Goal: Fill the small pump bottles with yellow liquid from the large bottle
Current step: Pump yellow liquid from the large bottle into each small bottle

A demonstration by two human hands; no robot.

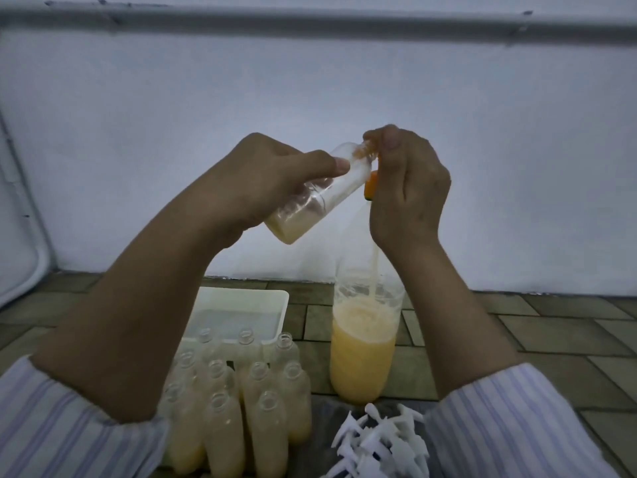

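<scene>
One small bottle (312, 198) is held raised in the left hand (272, 177), whose fingers and thumb are curled round its clear body; the bottle is tilted, neck up and to the right, with a little yellow liquid pooled in its lower left corner. At its neck an orange part (369, 189) is pinched by the right hand (408, 188), fingers closed on it from above; what exactly this part is cannot be told. From below the right hand a thin pale tube (374, 267) is seen running down into the open top of the one large bottle (363, 343), which stands upright on the brown tiled floor (551, 332) and is filled to roughly two thirds with yellow liquid.

To the left of the large bottle a group of small open-necked bottles (255, 405) is set close together, upright; about thirteen necks can be counted, though those at the left are partly hidden by the forearm and the count is not certain. Yellow liquid is seen in the front ones; the fill of the back ones cannot be judged. Behind the group one white rectangular tray (279, 298) is placed, with what looks like clear water in it. In front of the large bottle a heap of white pump heads (382, 443) is piled on a dark sheet; they overlap too much to be counted. Two striped sleeves (517, 426) are pushed up the forearms. A white wall (344, 81) with one grey pipe (310, 24) along its top closes the scene
</scene>
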